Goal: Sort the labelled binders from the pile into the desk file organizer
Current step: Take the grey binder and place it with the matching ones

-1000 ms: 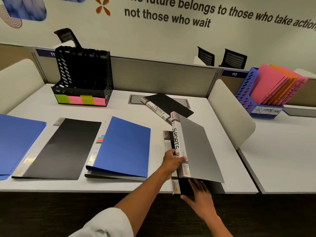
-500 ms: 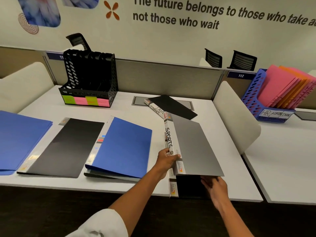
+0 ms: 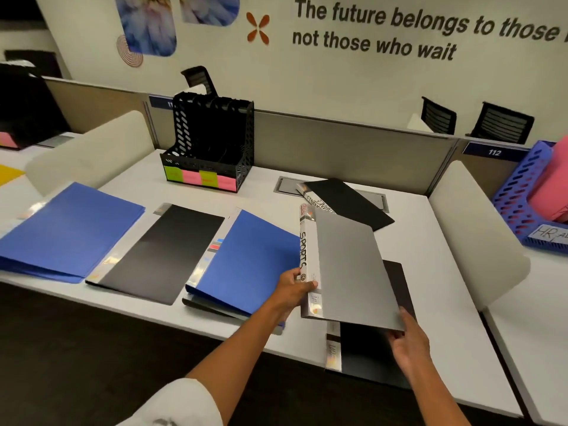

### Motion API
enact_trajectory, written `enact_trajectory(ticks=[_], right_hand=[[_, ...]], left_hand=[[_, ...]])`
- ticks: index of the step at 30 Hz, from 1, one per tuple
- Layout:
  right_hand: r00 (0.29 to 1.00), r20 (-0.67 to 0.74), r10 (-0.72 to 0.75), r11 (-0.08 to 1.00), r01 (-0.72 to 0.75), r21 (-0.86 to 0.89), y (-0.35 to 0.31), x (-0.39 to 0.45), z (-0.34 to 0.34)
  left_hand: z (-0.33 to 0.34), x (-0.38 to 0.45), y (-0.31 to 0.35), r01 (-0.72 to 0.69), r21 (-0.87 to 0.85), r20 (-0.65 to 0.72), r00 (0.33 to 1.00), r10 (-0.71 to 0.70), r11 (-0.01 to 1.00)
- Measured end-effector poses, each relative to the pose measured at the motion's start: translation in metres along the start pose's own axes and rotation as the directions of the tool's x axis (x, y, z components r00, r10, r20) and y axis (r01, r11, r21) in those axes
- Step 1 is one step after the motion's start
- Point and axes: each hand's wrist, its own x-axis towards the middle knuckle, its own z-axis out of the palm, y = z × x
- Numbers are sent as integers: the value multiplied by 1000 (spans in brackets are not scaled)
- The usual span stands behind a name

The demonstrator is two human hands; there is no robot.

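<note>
Matt grey plastic binder (image 3: 353,272) with glossy spine; perforated black plastic organizer (image 3: 212,142); smooth white laminate desk (image 3: 430,272); fabric-look grey partition (image 3: 338,142).

Binders on desk (image 3: 445,272): two blue (image 3: 70,232) (image 3: 255,259), three black (image 3: 159,250) (image 3: 347,201) (image 3: 372,348), one grey (image 3: 350,269). Organizers: one black (image 3: 212,142), one blue (image 3: 522,198). Sticky labels: four (image 3: 201,179).

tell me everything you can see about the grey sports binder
The SPORTS binder is a slim folder with a matte grey, plastic-looking cover and a pale spine marked SPORTS in black hand lettering, with small printed stickers at both spine ends. It is closed and lifted at a tilt, spine side up, above a black binder on the white desk. The left hand grips the spine near its lower end; the right hand holds the near bottom corner.
</note>
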Motion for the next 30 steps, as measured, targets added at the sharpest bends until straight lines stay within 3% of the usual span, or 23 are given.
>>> enact_trajectory(ticks=[4,10,19,25,30], right_hand=[[986,158,-43,964,83,-253,7,-5,20],[961,269,-62,905,168,-390,22,-8,72],[939,284,-196,769,326,-549,74,-20,198],[912,324,-250,693,402,-598,126,-43,290],[872,362,-328,543,488,-684,170,-70,353]], left_hand=[[-31,0,6,-27,64,-1,1000,27,998],[-83,6,19,-77,66,-73,994,82,995],[-205,27,60,-65,42,-206,976,72,997],[-296,40,96,-126,63,-336,931,140,990],[-366,44,111,-160,145,-399,893,206,976]])
